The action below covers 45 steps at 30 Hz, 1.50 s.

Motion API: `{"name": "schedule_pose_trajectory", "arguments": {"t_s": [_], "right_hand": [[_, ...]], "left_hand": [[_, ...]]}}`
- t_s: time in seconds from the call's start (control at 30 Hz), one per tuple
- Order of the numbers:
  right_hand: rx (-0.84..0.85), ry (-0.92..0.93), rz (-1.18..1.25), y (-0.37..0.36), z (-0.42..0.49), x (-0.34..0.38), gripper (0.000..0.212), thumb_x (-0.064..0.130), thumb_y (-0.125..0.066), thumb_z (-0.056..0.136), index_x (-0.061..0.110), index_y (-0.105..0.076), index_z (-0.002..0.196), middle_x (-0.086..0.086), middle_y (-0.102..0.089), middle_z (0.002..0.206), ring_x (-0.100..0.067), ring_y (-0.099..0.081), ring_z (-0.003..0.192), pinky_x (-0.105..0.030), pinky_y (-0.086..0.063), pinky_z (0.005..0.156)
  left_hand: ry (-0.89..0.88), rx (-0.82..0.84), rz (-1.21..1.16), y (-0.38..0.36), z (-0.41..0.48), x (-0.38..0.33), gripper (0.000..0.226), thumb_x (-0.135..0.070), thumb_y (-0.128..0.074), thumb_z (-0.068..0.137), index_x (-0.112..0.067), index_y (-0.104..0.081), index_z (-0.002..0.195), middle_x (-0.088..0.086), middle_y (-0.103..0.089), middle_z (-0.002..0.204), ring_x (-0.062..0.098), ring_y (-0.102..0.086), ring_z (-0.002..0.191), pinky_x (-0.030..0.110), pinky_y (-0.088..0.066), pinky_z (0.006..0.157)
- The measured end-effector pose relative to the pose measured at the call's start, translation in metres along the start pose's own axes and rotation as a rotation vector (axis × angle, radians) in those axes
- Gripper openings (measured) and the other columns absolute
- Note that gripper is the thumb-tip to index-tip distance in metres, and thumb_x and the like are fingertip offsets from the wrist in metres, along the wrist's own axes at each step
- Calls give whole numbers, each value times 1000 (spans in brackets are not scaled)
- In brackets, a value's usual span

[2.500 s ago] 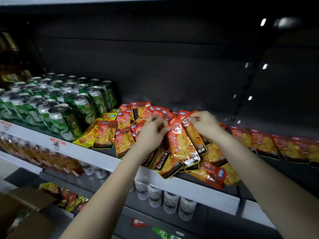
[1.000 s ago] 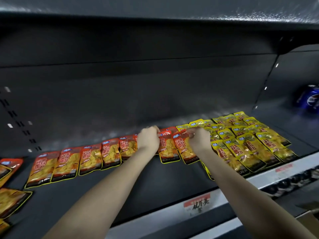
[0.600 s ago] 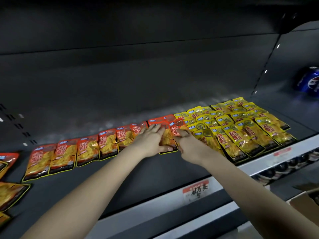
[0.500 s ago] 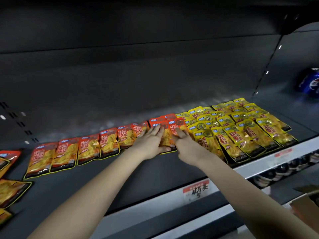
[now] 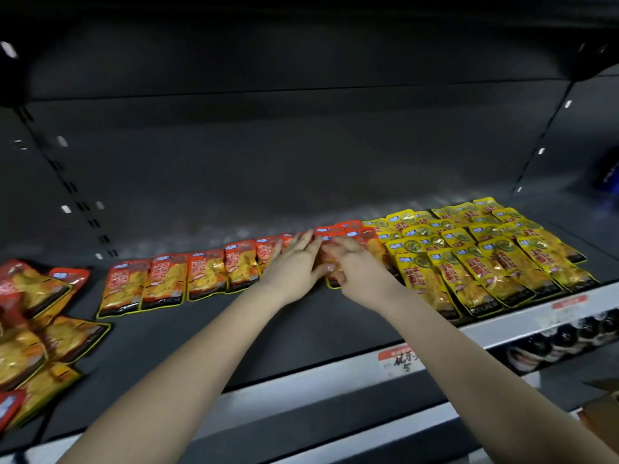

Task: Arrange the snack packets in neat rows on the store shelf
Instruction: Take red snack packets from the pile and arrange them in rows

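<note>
Two flat-fingered hands, left hand (image 5: 294,262) and right hand (image 5: 356,274), no longer pinching, press the newly laid red snack packets (image 5: 350,229) onto the shelf (image 5: 268,329), joining their row to the yellow packets (image 5: 485,259).

A single view comes from a camera worn on the person's head, facing forward and down onto the shelf (image 5: 301,333) from close by. Both forearms (image 5: 187,380) enter from the bottom edge, and the left hand (image 5: 294,266) and right hand (image 5: 358,276) meet just above the frame's centre. The wide lens bows the shelf's front rail (image 5: 301,396). The red packets (image 5: 204,274) cross the middle, the yellow packets (image 5: 485,259) fill the right, a loose pile (image 5: 30,329) is cut by the left edge, and the back wall (image 5: 301,155) takes the upper half.
</note>
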State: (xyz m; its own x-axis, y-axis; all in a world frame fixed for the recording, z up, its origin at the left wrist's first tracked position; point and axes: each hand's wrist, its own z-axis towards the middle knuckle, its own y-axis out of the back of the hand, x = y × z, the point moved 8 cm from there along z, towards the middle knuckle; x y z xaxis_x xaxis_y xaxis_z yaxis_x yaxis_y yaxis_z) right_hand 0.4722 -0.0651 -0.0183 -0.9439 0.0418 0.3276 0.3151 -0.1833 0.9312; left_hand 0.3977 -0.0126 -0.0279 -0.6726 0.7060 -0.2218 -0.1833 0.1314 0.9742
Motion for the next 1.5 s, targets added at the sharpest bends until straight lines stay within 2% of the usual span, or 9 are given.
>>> {"name": "schedule_pose_trajectory", "arguments": {"t_s": [0.27,0.43,0.67,0.93,1.07,1.17,1.27,1.4,1.5], "right_hand": [[92,267,18,-60,38,158,55,10,-50,87,10,-38,140,-9,-31,149,-27,-23,140,-39,-21,116],[180,421,87,-104,50,268,55,17,-52,89,13,-37,141,-8,-34,148,-28,-33,135,-35,-26,114],[365,550,61,-165,42,386,56,27,-52,89,15,-36,142,-13,-45,139,-31,-41,129,-36,-35,108],[193,410,18,-166,65,416,51,34,-45,94,17,-35,142,-12,-48,136,-35,-34,129,-45,-36,103],[180,409,93,-169,68,429,51,38,-48,93,16,-40,139,-16,-46,132,-35,-44,123,-41,-40,99],[178,407,100,-172,69,436,46,46,-54,89,19,-51,126,-12,-47,123,-31,-54,109,-37,-45,88],[175,382,33,-178,73,439,49,55,-57,83,17,-56,114,-9,-46,122,-29,-49,113,-39,-43,90],[211,361,-79,-187,78,445,79,63,-54,80,14,-35,139,-10,-35,137,-30,-33,129,-45,-35,100],[241,355,-69,-188,84,448,75,64,-58,77,18,-44,134,-7,-36,134,-29,-36,127,-45,-36,102]], "left_hand": [[253,-128,11,56,-91,130,58,-22,-41,95,-16,-19,149,5,-12,158,22,-7,147,45,-3,118],[484,-211,38,81,-186,228,62,-21,-43,93,-21,-18,149,4,-23,155,22,-16,145,47,-8,116],[725,-245,99,104,-311,308,47,-26,-46,94,-24,-37,141,0,-35,148,19,-27,140,50,-10,115],[904,-127,20,81,-368,353,50,-40,-45,95,-20,-39,140,5,-48,138,23,-36,135,51,-9,116],[931,-96,3,77,-363,364,56,-48,-43,94,-14,-40,138,6,-48,138,24,-33,136,53,-8,114],[961,-58,-49,75,-359,376,73,-54,-46,91,-11,-26,145,9,-41,145,29,-22,142,56,-7,114],[980,-133,-100,81,-357,384,89,-53,-59,83,-14,-15,149,13,-44,141,33,-28,138,56,-11,114],[993,-278,-121,88,-357,392,97,-49,-71,75,-16,-17,149,14,-43,141,36,-33,134,52,-20,114],[1013,-334,-132,86,-358,402,92,-52,-74,70,-14,-31,142,12,-53,130,34,-45,124,46,-33,107]]}}
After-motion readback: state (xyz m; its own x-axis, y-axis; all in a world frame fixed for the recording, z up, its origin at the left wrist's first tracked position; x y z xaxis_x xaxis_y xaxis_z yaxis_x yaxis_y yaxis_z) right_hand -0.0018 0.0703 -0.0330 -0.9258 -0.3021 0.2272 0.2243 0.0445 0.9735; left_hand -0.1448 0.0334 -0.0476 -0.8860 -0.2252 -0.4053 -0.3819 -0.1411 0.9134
